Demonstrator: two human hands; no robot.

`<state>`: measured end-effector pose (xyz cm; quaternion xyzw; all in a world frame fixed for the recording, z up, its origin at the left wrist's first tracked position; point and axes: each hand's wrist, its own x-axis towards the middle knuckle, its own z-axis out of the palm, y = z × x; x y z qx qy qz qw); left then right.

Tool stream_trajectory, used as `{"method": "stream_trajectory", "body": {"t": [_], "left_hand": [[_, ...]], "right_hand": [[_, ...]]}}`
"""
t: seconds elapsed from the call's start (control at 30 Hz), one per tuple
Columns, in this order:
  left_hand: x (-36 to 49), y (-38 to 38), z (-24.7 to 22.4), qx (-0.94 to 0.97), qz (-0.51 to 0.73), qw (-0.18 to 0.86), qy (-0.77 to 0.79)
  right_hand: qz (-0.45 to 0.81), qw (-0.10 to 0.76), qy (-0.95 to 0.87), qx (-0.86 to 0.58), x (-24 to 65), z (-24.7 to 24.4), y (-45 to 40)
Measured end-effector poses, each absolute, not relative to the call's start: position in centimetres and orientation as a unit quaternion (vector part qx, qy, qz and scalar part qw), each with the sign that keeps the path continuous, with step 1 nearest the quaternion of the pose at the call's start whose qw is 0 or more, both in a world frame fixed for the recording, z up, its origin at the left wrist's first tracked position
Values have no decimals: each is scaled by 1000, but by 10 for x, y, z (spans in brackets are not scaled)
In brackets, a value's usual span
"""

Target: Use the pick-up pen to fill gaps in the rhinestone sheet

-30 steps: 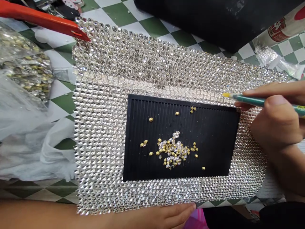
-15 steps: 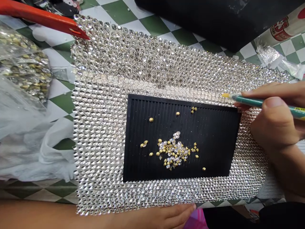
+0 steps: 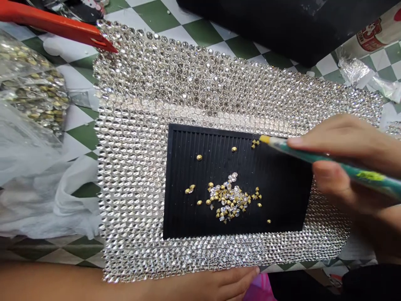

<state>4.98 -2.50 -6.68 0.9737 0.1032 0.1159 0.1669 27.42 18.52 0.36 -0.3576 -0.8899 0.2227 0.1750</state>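
Observation:
My right hand [image 3: 344, 163] is shut on a green wax pick-up pencil [image 3: 316, 156], whose yellow tip [image 3: 265, 139] hovers over the upper edge of a black ridged tray [image 3: 282, 200]. On the tray lies a loose pile of gold-backed rhinestones [image 3: 228, 200], with several strays around it. The tray sits on a large sheet of clear rhinestones [image 3: 134, 179]. My left hand [image 3: 232, 284] lies along the sheet's lower edge, touching it and holding nothing that I can see.
A plastic bag of gold-backed rhinestones [image 3: 34, 88] and crumpled white plastic [image 3: 40, 196] lie left of the sheet on a green-and-white checkered surface [image 3: 81, 138]. A red tool [image 3: 56, 29] touches the sheet's top corner. A black case [image 3: 282, 21] stands behind it.
My right hand and the pencil have moved left, bringing the yellow tip from above the sheet to the tray's upper edge. The pencil now tilts more steeply. The rhinestone pile looks unchanged.

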Motion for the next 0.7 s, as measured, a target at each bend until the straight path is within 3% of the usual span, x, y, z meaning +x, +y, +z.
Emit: {"method": "stream_trajectory", "body": {"t": [0.17,0.7], "left_hand": [[51,-26,-71,961,162,192,115],[51,-27,-69,969,137,174,111]], "right_hand": [[240,183,-894,-331,262,3,183],[232,180,-909,-294,261,-2,184]]}}
